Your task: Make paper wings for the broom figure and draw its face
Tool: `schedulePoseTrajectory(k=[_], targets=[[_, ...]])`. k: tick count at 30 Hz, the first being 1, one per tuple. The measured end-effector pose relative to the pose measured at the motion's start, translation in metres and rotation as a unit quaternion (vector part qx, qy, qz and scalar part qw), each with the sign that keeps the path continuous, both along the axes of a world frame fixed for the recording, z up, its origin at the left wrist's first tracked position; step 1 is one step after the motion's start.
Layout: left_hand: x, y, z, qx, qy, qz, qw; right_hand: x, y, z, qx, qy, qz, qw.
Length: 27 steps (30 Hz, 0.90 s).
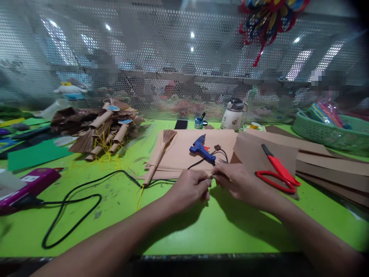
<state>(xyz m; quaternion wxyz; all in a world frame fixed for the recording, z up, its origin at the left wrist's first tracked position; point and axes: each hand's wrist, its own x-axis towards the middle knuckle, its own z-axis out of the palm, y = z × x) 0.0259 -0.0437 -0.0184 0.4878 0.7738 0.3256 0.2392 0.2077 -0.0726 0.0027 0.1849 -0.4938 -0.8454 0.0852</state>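
Observation:
My left hand (192, 187) and my right hand (235, 180) meet over the green table, fingertips pinched together. Something small and dark sits between them, too small to name. Just beyond my fingers, a blue glue gun (201, 149) lies on a stack of tan paper sheets (184, 144). To the left of it rests a rolled brown paper piece (158, 161) with a pleated fan end and yellow strands at its base. Red-handled scissors (278, 173) lie on brown paper (248, 150) right of my right hand.
A purple corded tool (31, 186) lies at the left, its black cord (77, 192) looping across the table. Brown paper bundles (106, 130) are piled at the back left. A white jug (233, 115), a small blue jar (198, 123) and a green basket (331, 132) stand toward the back.

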Motion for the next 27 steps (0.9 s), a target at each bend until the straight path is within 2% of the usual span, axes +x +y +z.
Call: schedulePoseTrajectory(k=[10, 15, 21, 27], targets=[[0.001, 0.0, -0.005, 0.059, 0.018, 0.049, 0.997, -0.01, 0.001, -0.026, 0.044, -0.031, -0.053, 0.997], [0.003, -0.002, -0.007, 0.109, 0.046, 0.072, 0.99, -0.02, -0.005, -0.029, 0.064, -0.044, -0.076, 0.994], [0.005, -0.006, -0.006, 0.269, 0.138, 0.115, 0.946, -0.035, -0.011, -0.028, 0.077, -0.054, -0.105, 0.99], [0.007, -0.007, -0.005, 0.303, 0.189, 0.136, 0.924, -0.041, -0.01, -0.033, 0.093, -0.05, -0.112, 0.988]])
